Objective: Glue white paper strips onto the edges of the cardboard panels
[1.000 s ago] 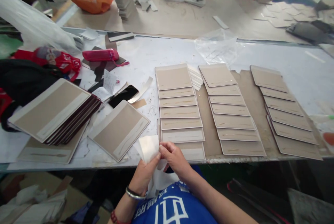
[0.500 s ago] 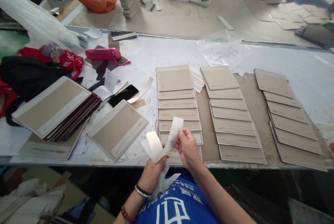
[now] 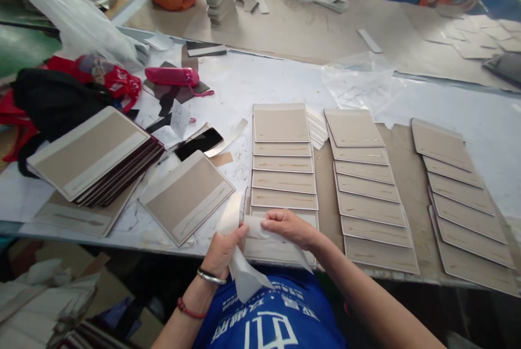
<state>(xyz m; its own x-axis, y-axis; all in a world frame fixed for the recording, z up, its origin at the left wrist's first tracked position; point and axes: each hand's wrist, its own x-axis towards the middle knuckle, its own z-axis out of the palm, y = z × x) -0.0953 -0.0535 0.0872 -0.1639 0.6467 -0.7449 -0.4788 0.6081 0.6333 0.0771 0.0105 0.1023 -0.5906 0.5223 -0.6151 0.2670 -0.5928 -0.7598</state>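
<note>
My left hand (image 3: pixel 223 250) pinches a bundle of white paper strips (image 3: pixel 242 275) at the table's near edge; the strips hang down over my blue shirt. My right hand (image 3: pixel 288 225) pinches one white strip (image 3: pixel 255 226) and holds it low over the nearest card of the left column of overlapping beige cards (image 3: pixel 282 175). Both hands are closed on the strips, a few centimetres apart.
Two more columns of beige cards (image 3: pixel 368 189) (image 3: pixel 462 200) lie to the right. A loose card (image 3: pixel 186 197) and a stack of cards (image 3: pixel 91 156) sit left, near a black phone (image 3: pixel 198 144), pink case (image 3: pixel 172 76) and bags. Another person works at the far table.
My right hand peeled one strip up from the bundle, then brought it down flat over the nearest card. The camera view shifted slightly left and down.
</note>
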